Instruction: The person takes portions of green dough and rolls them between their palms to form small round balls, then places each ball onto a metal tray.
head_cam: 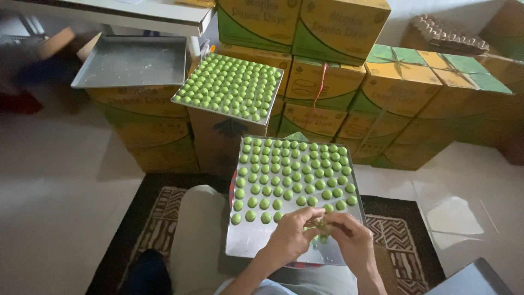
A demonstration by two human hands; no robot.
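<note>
We pinch a small lump of green dough (322,225) between the fingers of our left hand (289,236) and right hand (353,240), closed on it just above the metal tray's (245,240) bare near edge, where finished green balls (292,172) fill the rows beyond.

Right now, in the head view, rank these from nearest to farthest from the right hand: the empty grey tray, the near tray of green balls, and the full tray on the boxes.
1. Near tray of green balls: under the right hand.
2. Full tray on the boxes: ahead, centre.
3. Empty grey tray: far left, highest up.
</note>
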